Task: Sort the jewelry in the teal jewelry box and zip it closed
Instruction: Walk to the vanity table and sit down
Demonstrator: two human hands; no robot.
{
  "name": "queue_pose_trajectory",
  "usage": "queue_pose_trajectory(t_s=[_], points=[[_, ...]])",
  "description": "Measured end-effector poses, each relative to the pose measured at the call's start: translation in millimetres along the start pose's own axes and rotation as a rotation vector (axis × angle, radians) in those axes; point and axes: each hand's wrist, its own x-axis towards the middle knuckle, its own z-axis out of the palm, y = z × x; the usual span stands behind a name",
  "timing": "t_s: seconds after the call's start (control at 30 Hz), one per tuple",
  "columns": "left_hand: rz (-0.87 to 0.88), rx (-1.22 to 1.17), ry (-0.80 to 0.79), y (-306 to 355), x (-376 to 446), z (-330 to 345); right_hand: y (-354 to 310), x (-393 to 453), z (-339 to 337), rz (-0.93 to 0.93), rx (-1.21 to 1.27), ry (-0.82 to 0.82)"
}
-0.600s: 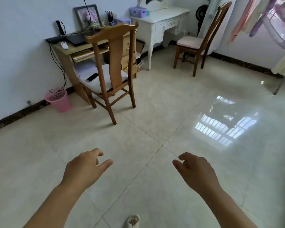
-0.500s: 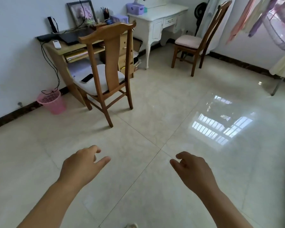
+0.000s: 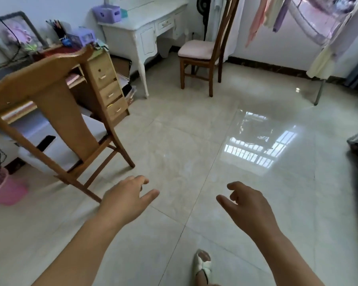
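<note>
Beige glossy floor tiles spread wide and bare ahead of the person, bounded on the left by a light wooden chair with a dark phone on its seat, and behind it a wooden worktop with drawers. A white dressing table and a darker chair stand at the far wall; a pink bin sits low left. Both hands hover over the floor, well apart, touching nothing: the left hand and right hand have fingers loosely curled and spread, holding nothing. I cannot tell where the teal jewelry box is; it does not show.
</note>
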Motion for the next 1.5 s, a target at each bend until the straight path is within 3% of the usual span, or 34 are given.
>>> queue_pose_trajectory(t_s=[0.23, 0.5, 0.63, 0.77, 0.97, 1.13, 1.3, 1.4, 1.5], points=[[-0.024, -0.014, 0.093, 41, 165, -73, -43, 196, -55, -0.068, 0.008, 0.009], [-0.144, -0.101, 0.197, 3, 372, -123, -133, 432, -35, -0.191, -0.003, 0.001], [-0.184, -0.097, 0.151, -13, 491, -157, -176, 540, -30, -0.165, -0.031, -0.030], [-0.110, -0.055, 0.105, 3, 604, -189, -197, 634, -45, -0.096, -0.038, -0.036], [0.079, -0.011, -0.037, 68, 766, -200, -176, 770, -58, 0.069, 0.012, 0.019], [0.108, 0.040, -0.140, 103, 907, -210, -163, 916, -69, 0.123, -0.043, -0.031], [0.002, 0.018, -0.077, 106, 1031, -276, -212, 1073, -89, 0.007, -0.134, -0.127], [-0.092, -0.085, 0.037, 92, 1087, -314, -269, 1154, -89, -0.143, -0.219, -0.198], [-0.222, -0.138, 0.044, 63, 1134, -328, -322, 1226, -71, -0.298, -0.252, -0.259]])
